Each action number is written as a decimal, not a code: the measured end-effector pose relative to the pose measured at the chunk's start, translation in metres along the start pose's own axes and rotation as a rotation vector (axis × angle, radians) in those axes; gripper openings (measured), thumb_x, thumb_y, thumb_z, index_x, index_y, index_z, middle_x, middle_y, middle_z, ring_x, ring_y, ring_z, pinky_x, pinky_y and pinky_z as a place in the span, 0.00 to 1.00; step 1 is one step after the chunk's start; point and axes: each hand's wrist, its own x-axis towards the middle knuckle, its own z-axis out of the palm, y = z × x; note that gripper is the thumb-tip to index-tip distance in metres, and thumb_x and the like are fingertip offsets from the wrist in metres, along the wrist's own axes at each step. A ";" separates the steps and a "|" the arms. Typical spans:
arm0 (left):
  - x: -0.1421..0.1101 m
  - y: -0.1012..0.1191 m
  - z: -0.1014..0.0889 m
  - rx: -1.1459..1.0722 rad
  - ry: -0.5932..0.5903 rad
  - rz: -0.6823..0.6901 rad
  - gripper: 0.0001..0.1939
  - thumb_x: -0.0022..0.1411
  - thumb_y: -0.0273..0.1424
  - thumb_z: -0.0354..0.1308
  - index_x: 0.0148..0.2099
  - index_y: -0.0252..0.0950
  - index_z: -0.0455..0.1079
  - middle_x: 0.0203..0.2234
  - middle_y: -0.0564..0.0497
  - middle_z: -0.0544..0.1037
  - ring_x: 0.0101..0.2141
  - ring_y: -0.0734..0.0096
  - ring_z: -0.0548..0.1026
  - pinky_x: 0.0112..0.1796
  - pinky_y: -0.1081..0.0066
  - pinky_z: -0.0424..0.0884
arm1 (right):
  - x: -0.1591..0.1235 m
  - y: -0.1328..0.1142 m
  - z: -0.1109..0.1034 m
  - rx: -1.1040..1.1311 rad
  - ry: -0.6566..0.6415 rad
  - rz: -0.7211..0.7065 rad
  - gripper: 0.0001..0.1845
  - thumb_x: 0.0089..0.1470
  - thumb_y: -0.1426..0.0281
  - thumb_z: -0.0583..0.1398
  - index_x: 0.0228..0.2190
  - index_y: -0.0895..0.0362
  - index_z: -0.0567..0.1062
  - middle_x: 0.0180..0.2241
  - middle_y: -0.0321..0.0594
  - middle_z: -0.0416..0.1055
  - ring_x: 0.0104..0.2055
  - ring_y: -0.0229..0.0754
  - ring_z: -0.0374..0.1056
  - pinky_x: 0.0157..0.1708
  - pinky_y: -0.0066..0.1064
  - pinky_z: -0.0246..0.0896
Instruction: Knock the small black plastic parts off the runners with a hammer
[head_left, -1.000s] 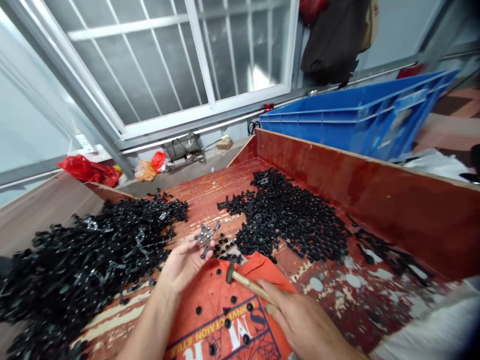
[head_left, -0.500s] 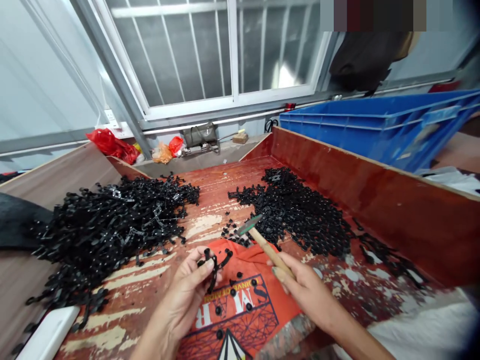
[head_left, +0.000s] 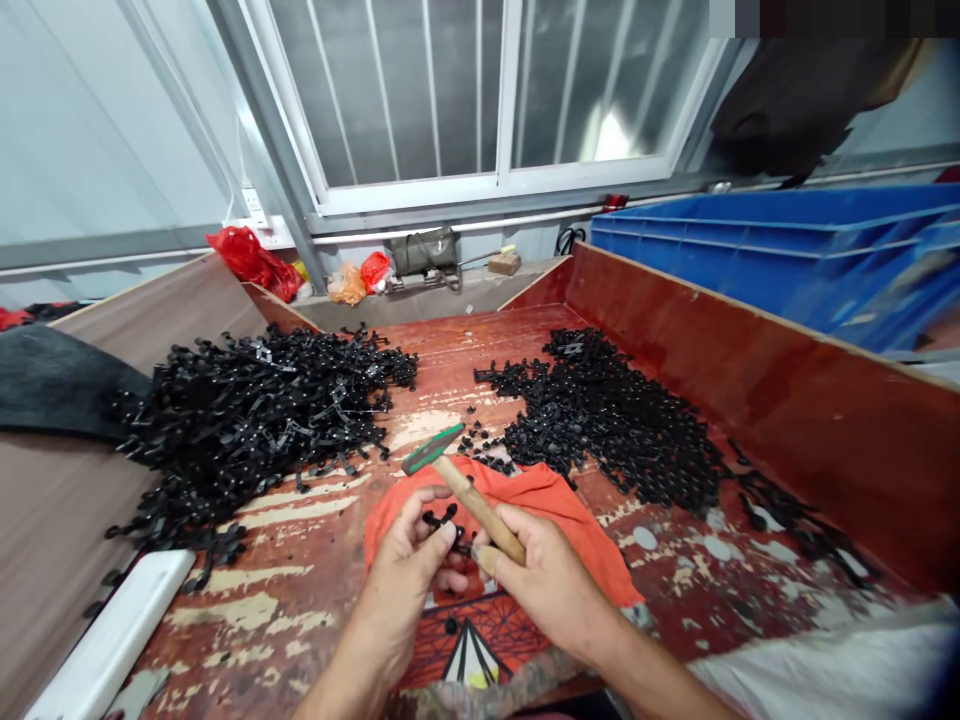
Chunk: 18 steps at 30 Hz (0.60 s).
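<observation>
My left hand point(head_left: 409, 560) is closed around a small black plastic part point(head_left: 441, 520) with knobbed ends, pinched between thumb and fingers. My right hand point(head_left: 551, 575) grips the wooden handle of a hammer point(head_left: 480, 505). Its green-edged head points up and left, above the far edge of an orange printed cloth point(head_left: 592, 530). Both hands are close together over this cloth, and the right fingertips are at the black part; whether they touch it I cannot tell. A small black round piece point(head_left: 451, 625) lies on the print, and my hands hide others.
Heaps of black parts lie on the left point(head_left: 255, 430) and right point(head_left: 615, 420) of the worn red tabletop point(head_left: 255, 610). A white oblong object point(head_left: 120, 635) is at the near left. Wooden side boards point(head_left: 810, 410) border the table, with a blue crate point(head_left: 735, 270) beyond the right one.
My right hand has moved left with the hammer, up to my left hand. Several black round pieces visible on the cloth before are now covered by my hands. The view has shifted left.
</observation>
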 end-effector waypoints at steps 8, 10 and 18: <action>0.005 -0.006 -0.007 0.096 -0.037 0.047 0.24 0.51 0.48 0.66 0.40 0.36 0.67 0.21 0.57 0.70 0.17 0.82 0.65 0.18 0.81 0.60 | -0.004 0.003 0.005 0.021 -0.033 0.024 0.02 0.53 0.72 0.58 0.30 0.56 0.71 0.26 0.32 0.66 0.28 0.37 0.61 0.28 0.26 0.56; 0.008 -0.001 -0.016 0.127 0.013 0.076 0.22 0.51 0.48 0.65 0.38 0.37 0.66 0.21 0.60 0.67 0.15 0.85 0.61 0.16 0.82 0.54 | -0.008 0.002 0.000 -0.039 -0.044 0.009 0.04 0.55 0.70 0.58 0.33 0.56 0.73 0.27 0.32 0.66 0.28 0.37 0.60 0.28 0.26 0.54; 0.028 0.015 -0.060 0.438 0.009 0.073 0.13 0.53 0.39 0.61 0.30 0.38 0.61 0.15 0.63 0.59 0.15 0.83 0.57 0.17 0.82 0.48 | -0.028 0.027 -0.050 -0.190 0.057 0.021 0.13 0.59 0.65 0.57 0.42 0.56 0.76 0.31 0.35 0.72 0.33 0.41 0.66 0.33 0.27 0.61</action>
